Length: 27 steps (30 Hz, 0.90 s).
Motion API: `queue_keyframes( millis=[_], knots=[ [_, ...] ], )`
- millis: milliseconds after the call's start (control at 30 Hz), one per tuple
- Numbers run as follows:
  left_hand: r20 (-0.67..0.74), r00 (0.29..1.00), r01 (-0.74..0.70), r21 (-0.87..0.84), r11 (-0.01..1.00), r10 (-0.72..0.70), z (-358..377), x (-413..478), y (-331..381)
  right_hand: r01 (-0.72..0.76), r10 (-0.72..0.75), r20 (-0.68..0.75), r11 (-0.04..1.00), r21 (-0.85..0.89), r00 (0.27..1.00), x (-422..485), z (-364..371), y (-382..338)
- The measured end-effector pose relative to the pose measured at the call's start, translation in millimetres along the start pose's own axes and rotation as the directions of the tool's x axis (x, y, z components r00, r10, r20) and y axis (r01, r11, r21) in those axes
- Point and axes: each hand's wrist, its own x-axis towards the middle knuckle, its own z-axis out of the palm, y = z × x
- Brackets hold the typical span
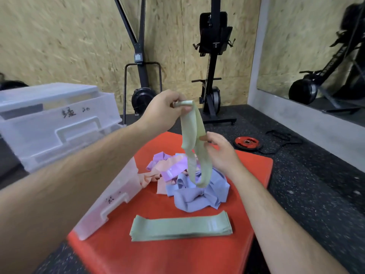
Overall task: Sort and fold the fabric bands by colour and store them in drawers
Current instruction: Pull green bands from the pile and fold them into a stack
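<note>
The green band point(187, 131) hung looped below the left hand's point(166, 108) pinching fingers point(182, 110), its side nipped by the right hand's point(220, 151) fingers point(204, 138), likely straightening it for the folded green stack point(180, 226) nearer on the desk point(246, 175).

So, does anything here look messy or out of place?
Mostly the pile of bands on the red platform: purple, pink and blue ones lie tangled together, unlike the neat green stack in front. A loose drawer also sits askew on the platform's left edge.
</note>
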Motion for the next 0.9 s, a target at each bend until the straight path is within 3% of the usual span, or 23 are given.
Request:
queue_keyframes(
  millis=[100,200,300,467,567,667,767,900],
  knots=[
    [0.021,0.999,0.037,-0.019,0.999,-0.036,-8.1,-37.3,12.5,-0.090,0.077,0.093,0.987,0.134,0.993,-22.6,-4.8,-11.0],
    [0.072,0.993,0.111,-0.221,0.969,-0.098,-11.8,-82.6,15.0,-0.130,0.102,0.119,0.955,0.267,0.988,-46.1,-10.9,-22.2],
    [0.075,0.991,0.124,-0.195,0.973,-0.111,0.0,-130.0,12.7,-0.184,0.140,0.133,0.889,0.420,0.981,-62.0,-13.2,-31.8],
    [0.159,0.973,0.206,-0.293,0.934,-0.165,34.1,-197.8,-9.5,-0.124,0.081,0.114,0.889,0.441,0.990,-84.5,-11.2,-33.4],
    [0.228,0.957,0.253,-0.362,0.897,-0.178,38.0,-212.2,-11.9,-0.071,0.027,0.125,0.927,0.368,0.992,-96.2,-9.0,-37.4],
    [0.067,0.960,0.277,-0.402,0.873,-0.273,27.9,-211.5,-11.8,-0.073,0.018,0.178,0.950,0.305,0.984,-106.5,-4.7,-42.3],
    [0.007,0.948,0.297,-0.383,0.875,-0.319,28.3,-213.6,-12.0,-0.033,0.006,0.146,0.982,0.186,0.989,-115.1,4.9,-43.0],
    [0.072,0.924,0.354,-0.526,0.773,-0.375,30.5,-214.2,-9.2,0.219,-0.210,0.118,0.973,-0.072,0.971,-122.4,24.6,-42.6]
  ],
)
